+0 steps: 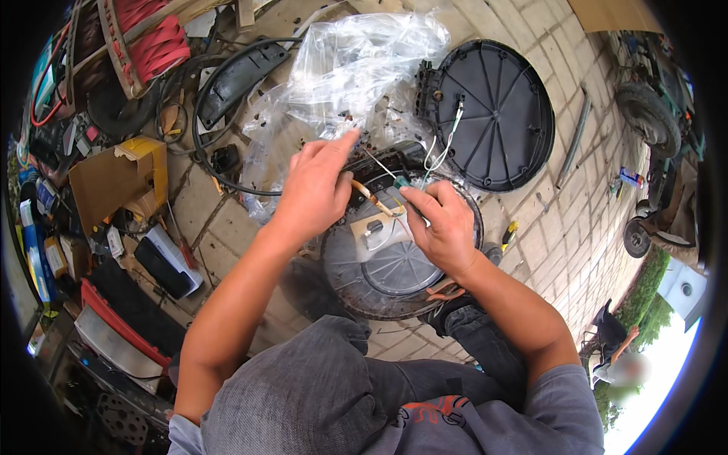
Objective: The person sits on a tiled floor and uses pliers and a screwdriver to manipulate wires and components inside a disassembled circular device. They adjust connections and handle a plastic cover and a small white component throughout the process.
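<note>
In front of my knees lies a round black housing [394, 269], with a ribbed grey disc and a pale plate on it. My right hand [444, 231] is closed round a screwdriver [400, 182] with a teal handle. Its thin shaft slants up and left toward the housing's far edge. My left hand [318, 186] is over the housing's left side, index finger stretched out and thumb apart; the undersides of its other fingers are hidden. A brown and whitish cable [373, 199] runs between the hands. White wires [441, 155] lead to a round black cover [497, 114] lying ribbed side up.
Crumpled clear plastic [353, 68] lies beyond the housing. A black cable [199, 144] loops at its left, beside a cardboard box [121, 182] and cluttered parts. A metal bar [574, 136] lies right of the cover. Wheeled equipment [652, 121] and another person [610, 341] are farther right.
</note>
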`<state>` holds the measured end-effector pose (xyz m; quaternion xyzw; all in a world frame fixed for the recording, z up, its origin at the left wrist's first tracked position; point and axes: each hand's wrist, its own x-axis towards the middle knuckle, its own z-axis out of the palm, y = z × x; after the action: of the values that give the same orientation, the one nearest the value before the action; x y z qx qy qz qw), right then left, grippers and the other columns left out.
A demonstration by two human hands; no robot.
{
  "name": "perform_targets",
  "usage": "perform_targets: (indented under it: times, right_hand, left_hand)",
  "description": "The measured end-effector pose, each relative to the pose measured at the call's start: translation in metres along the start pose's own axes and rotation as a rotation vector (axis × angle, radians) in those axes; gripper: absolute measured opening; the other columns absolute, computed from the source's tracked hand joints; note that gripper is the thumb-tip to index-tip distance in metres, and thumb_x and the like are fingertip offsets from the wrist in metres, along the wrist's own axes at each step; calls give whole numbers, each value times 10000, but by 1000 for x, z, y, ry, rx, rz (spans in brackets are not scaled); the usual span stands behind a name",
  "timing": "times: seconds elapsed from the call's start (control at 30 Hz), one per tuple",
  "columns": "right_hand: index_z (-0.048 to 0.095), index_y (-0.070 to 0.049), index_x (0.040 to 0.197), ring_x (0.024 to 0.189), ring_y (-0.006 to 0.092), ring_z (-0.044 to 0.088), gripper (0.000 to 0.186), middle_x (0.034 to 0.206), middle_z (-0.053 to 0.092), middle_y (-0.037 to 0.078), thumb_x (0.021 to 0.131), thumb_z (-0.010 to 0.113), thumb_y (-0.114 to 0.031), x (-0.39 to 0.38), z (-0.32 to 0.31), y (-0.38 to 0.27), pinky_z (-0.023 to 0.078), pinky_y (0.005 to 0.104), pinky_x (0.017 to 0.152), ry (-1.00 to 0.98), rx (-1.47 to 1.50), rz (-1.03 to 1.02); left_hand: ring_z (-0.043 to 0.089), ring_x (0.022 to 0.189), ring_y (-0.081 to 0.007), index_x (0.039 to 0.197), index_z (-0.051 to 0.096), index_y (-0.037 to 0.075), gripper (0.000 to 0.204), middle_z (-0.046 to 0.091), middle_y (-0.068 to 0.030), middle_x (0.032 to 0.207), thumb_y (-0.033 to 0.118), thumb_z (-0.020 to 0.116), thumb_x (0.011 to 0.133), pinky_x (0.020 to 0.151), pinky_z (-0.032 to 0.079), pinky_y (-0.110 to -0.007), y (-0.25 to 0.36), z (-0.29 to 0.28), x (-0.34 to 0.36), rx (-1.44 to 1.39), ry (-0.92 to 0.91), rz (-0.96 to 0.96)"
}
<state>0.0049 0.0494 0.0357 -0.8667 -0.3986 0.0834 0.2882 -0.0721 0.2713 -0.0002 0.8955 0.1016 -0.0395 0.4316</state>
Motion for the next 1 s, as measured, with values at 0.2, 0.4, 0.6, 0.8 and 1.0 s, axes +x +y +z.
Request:
perform_targets:
  times: [0.2, 0.4, 0.6, 0.8, 1.0]
  right_hand:
    - [681, -111, 1142, 727, 274, 618, 336, 877, 609, 81, 823, 768, -56, 6, -1, 3, 513, 361, 641, 57, 243, 181]
    - [644, -54, 1198, 831, 344, 699, 344, 1006, 714, 163, 879, 737, -140, 10, -10, 2, 552, 371, 740, -23, 239, 236]
    - [626, -24, 1196, 890, 382, 693, 329, 1018, 707, 201, 903, 704, -152, 14, -13, 5, 547, 407, 775, -130, 175, 192]
    - [643, -32, 1163, 857, 331, 714, 286, 975, 711, 178, 895, 695, -118, 17, -26, -4, 553, 370, 751, -217, 213, 244]
    - [665, -56, 1138, 812, 300, 721, 297, 974, 722, 147, 860, 737, -136, 15, -36, -28, 569, 355, 707, -334, 211, 106]
  left_hand:
    - [569, 1186, -307, 1406, 536, 46, 500, 669, -118, 1253, 25, 603, 911, 1033, 429, -387, -30, -12, -7, -133, 191, -98]
    - [614, 987, -145, 1336, 584, 8, 377, 692, -92, 1167, 91, 599, 969, 912, 493, -311, -53, -25, -43, -281, 329, -353]
    - [628, 1024, -210, 1276, 620, 6, 344, 702, -101, 1113, 101, 619, 945, 942, 482, -344, -51, -14, -76, -427, 348, -447]
    - [630, 985, -172, 1263, 627, 3, 329, 705, -73, 1069, 100, 632, 948, 931, 483, -324, -36, 4, -94, -367, 265, -381]
    - [645, 922, -275, 1163, 668, 13, 295, 703, -129, 992, 89, 672, 878, 866, 513, -373, -32, 17, -103, -365, 250, -417]
